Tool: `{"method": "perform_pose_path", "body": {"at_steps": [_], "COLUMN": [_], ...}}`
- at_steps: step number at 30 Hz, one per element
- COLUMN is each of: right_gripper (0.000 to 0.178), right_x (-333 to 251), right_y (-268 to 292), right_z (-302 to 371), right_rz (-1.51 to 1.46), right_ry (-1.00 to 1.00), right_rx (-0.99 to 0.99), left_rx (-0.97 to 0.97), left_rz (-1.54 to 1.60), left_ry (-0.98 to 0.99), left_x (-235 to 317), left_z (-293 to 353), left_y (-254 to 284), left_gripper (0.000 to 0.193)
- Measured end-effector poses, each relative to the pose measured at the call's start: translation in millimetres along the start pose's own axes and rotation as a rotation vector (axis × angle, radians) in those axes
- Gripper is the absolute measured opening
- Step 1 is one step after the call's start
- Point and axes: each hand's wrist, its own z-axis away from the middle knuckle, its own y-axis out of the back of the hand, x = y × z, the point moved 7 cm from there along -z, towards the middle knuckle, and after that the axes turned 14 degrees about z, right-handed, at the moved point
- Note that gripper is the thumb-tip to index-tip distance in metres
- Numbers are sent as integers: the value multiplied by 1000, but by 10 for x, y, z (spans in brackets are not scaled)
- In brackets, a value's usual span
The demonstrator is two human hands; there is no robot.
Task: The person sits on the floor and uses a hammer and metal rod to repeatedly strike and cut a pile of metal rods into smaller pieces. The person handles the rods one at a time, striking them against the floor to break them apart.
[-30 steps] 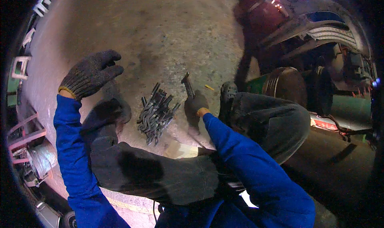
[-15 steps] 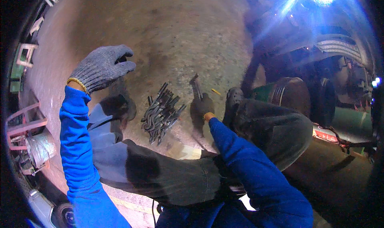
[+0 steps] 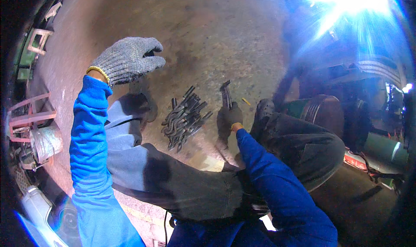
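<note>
My left hand [image 3: 130,60], in a grey knitted glove with a yellow cuff, is raised on the left, over the floor and my leg. Its thumb and fingers are apart with nothing between them. Lower down, my dark-gloved right hand [image 3: 232,114] is closed around a narrow metal tool with a short bent head [image 3: 225,90]; its exact kind is unclear. The head points away from me, close above or on the floor. Left of that hand lies a pile of dark bent metal rods [image 3: 184,119], several of them with wavy or hooked ends.
A small yellow stick [image 3: 246,101] lies near my right shoe [image 3: 264,108]. Cylinders [image 3: 318,112] lie at the right, under a very bright glare. A pinkish metal frame [image 3: 32,117] and a pale bucket [image 3: 45,143] stand at the left. A stool [image 3: 40,41] is farther back.
The whole view has shifted, so things sit farther right. My left hand has moved slightly up and right. My right hand still grips the tool. The glare at upper right is larger.
</note>
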Motion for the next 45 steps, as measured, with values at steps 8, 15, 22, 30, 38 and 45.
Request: {"method": "perform_pose_path", "body": {"at_steps": [8, 15, 22, 30, 38, 45], "right_gripper": [45, 42, 39, 44, 49, 48], "right_x": [139, 22, 1, 34, 38, -17], "right_y": [-144, -16, 10, -21, -59, 23], "right_z": [-89, -22, -14, -38, -45, 15], "right_rz": [-85, -58, -76, -39, -11, -77], "right_ry": [-8, -23, -45, 1, 38, 0], "right_rx": [82, 25, 3, 32, 67, 17], "left_rx": [-35, -19, -26, -8, -35, -47], "left_rz": [23, -2, -12, -38, -72, -94], "left_ry": [33, -6, 2, -43, -44, -33], "left_x": [-40, -20, -7, 3, 1, -25], "left_z": [-41, -13, -28, -28, -28, -37], "left_y": [-34, -18, -25, -26, -38, -36], "left_gripper": [46, 45, 45, 44, 46, 50]}}
